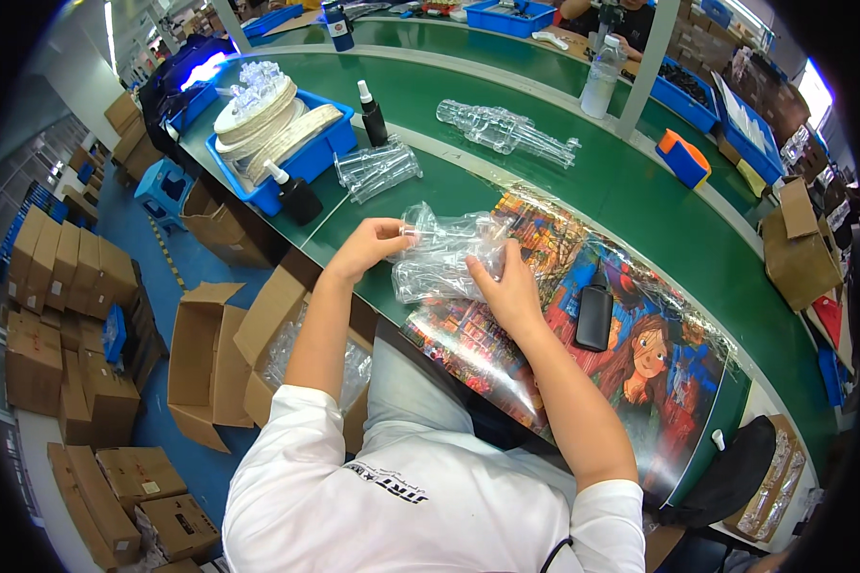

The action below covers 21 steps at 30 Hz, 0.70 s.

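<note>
Both forearms reached over my lap; left hand (368, 245) and right hand (508, 289) pinched a clear bag (444, 256) of bottles, fingers curled. Light, crinkly, slippery, I judged; best gripped at the ends.

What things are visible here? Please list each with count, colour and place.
clear bag: one, transparent, held in both hands
poster: one, colourful, on belt under bag
black case: one, on poster
spray bottles: two, black, beside bin
bin: one, blue, holds white coils
clear packs: two bundles, on belt
belt: green
boxes: many, brown, on floor at left
left hand: grip on bag
right hand: grip on bag
</note>
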### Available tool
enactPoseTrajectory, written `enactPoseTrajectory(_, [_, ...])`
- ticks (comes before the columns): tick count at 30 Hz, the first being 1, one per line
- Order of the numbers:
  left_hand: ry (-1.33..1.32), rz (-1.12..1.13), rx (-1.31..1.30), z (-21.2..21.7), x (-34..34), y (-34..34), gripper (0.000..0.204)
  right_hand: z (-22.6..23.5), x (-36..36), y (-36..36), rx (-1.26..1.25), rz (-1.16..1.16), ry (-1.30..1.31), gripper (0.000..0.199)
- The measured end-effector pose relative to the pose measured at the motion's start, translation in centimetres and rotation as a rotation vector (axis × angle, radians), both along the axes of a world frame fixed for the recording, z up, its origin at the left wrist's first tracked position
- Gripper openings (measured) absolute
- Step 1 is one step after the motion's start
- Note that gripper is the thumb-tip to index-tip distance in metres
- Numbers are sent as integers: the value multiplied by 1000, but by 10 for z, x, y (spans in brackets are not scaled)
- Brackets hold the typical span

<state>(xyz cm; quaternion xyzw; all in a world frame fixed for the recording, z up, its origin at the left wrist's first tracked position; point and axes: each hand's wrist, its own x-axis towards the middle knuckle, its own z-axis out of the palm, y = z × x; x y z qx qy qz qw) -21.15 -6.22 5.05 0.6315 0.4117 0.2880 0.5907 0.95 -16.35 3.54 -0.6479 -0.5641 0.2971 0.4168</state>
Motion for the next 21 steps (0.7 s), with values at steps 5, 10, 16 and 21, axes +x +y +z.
enactPoseTrajectory(5, [-48,296,133,-20,-19,7,18,-3,1,1,73,-41,-11,51])
enactPoseTrajectory(10, [-346,721,561,-10,-30,9,21,-5,5,3,94,-69,36,49])
enactPoseTrajectory(16, [35,717,1016,43,-50,42,25,-10,12,6,130,14,71,46])
enactPoseTrajectory(21, [549,-1,1061,59,2,66,29,-14,15,6,122,167,79,44])
